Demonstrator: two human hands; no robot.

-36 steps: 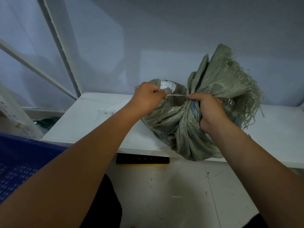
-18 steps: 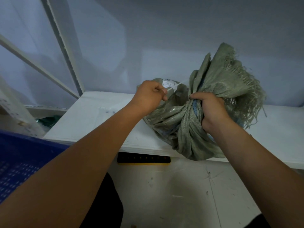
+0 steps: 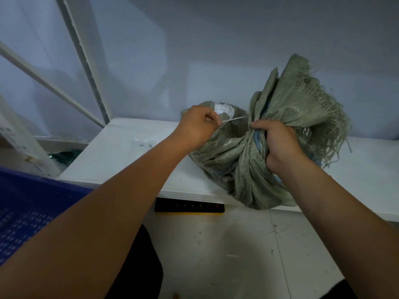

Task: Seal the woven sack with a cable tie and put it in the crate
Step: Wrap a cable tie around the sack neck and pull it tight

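Observation:
A grey-green woven sack (image 3: 233, 160) lies on the white shelf (image 3: 121, 160), its lower part hanging over the front edge. Its frayed mouth (image 3: 302, 104) fans upward to the right. My right hand (image 3: 278, 143) is clenched around the gathered neck, where blue material shows. A thin white cable tie (image 3: 234, 119) stretches taut from the neck to my left hand (image 3: 198, 124), which pinches its free end. A white label (image 3: 223, 108) sits on the sack behind my left hand. The blue crate (image 3: 28, 212) stands at the lower left.
A black power strip (image 3: 190, 207) with a yellow edge lies on the floor under the shelf. White frame bars (image 3: 86, 61) rise at the left by the wall. A clear plastic bag (image 3: 142, 141) rests on the shelf left of the sack.
My left hand has drawn the tie's tail to the left and slightly down, so the strip now runs taut. My right hand keeps its grip on the neck.

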